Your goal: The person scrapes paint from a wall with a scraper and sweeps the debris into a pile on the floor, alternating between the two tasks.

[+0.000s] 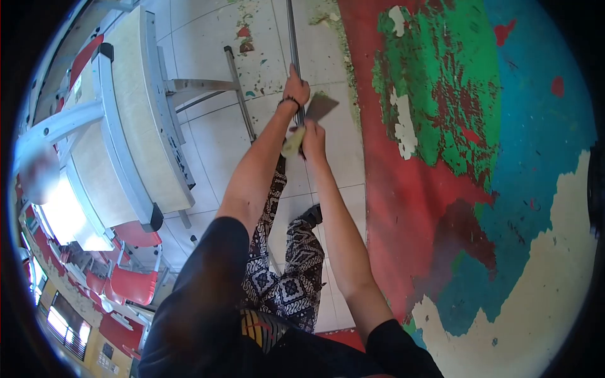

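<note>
My left hand (296,90) is closed round a long thin metal pole (293,38) that runs up past the top edge of the view. Just below and to the right, my right hand (313,142) is closed by the pole's lower part, beside a scraper with a flat dark blade (321,107). A pale yellowish piece (292,143) shows at the left of my right hand; what it is cannot be made out. Which of these my right fingers grip is hidden.
At the right stands a wall (435,208) with peeling red, green, blue and cream paint. Paint flakes (246,46) lie on the white tiled floor (208,145). Stacked tables (126,126) stand at the left, with red chairs (133,285) behind.
</note>
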The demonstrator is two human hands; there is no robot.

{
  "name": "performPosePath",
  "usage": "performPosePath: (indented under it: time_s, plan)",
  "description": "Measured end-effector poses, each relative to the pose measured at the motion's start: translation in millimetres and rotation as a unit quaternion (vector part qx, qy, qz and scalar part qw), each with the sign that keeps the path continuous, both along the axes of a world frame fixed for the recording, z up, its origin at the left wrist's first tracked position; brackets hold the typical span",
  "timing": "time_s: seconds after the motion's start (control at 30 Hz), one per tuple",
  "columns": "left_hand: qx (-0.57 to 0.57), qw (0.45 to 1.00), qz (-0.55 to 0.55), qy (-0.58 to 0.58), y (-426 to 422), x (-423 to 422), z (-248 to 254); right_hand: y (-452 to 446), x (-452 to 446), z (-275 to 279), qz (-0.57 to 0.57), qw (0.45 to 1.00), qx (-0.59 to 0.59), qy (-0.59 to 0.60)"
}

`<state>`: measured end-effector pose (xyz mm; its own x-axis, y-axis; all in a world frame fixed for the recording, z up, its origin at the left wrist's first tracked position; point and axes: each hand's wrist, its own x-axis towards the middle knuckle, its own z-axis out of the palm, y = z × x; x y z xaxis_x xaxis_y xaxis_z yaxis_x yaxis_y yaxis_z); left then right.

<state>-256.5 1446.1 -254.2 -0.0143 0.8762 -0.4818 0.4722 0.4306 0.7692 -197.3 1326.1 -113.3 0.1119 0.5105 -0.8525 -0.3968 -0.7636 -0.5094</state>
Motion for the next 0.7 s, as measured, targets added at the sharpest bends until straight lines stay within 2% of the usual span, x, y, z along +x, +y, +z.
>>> performPosePath:
  time_s: [0.03, 0.07, 0.1, 0.13, 0.2, 0.23, 0.3, 0.37, 0.43, 0.47, 0.5, 0.53, 0.6, 0.63, 0.7]
  plan:
    - [0.077, 0.992, -0.034, 0.095, 9, -4, 1, 3, -5, -14, 0.002, 1.0, -0.001, 0.002]
    - [0.08, 0.992, -0.034, 0.096, 13, -6, 3, 7, -14, -26, 0.023, 0.992, 0.066, -0.103]
    - [0.022, 1.0, 0.002, 0.014, 18, -6, 43, 11, -17, -37, 0.042, 0.968, 0.136, -0.207]
    - [-0.038, 0.996, 0.037, -0.068, 14, -6, 69, 5, -17, -37, 0.04, 0.967, 0.142, -0.207]
    - [-0.025, 0.995, 0.039, -0.094, -15, -8, 72, -39, -11, -22, 0.054, 0.957, 0.172, -0.226]
    - [-0.017, 0.992, 0.043, -0.119, -36, -7, 68, -67, -4, -9, 0.039, 0.968, 0.152, -0.195]
    - [0.001, 0.992, 0.044, -0.118, -100, 0, 46, -147, 11, 24, 0.005, 0.989, 0.081, -0.122]
    - [0.015, 0.992, 0.043, -0.117, -163, 13, 54, -243, 28, 60, 0.008, 0.989, 0.093, -0.118]
    - [-0.084, 0.968, 0.117, -0.207, -231, 35, 84, -342, 43, 108, 0.046, 0.987, 0.019, -0.152]
    - [-0.123, 0.965, 0.121, -0.2, -266, 46, 97, -404, 52, 122, 0.089, 0.977, 0.027, -0.194]
    - [-0.16, 0.96, 0.124, -0.194, -302, 57, 110, -457, 59, 145, 0.099, 0.977, -0.025, -0.188]
    - [-0.2, 0.952, 0.126, -0.193, -349, 65, 109, -516, 64, 161, 0.079, 0.98, -0.027, -0.178]
    - [-0.276, 0.928, 0.139, -0.207, -444, 78, 120, -619, 79, 199, 0.158, 0.963, -0.035, -0.218]
    - [-0.272, 0.922, 0.127, -0.243, -499, 79, 126, -659, 85, 229, 0.309, 0.894, 0.049, -0.321]
    - [-0.291, 0.927, 0.104, -0.213, -576, 84, 157, -709, 81, 278, 0.273, 0.909, 0.031, -0.313]
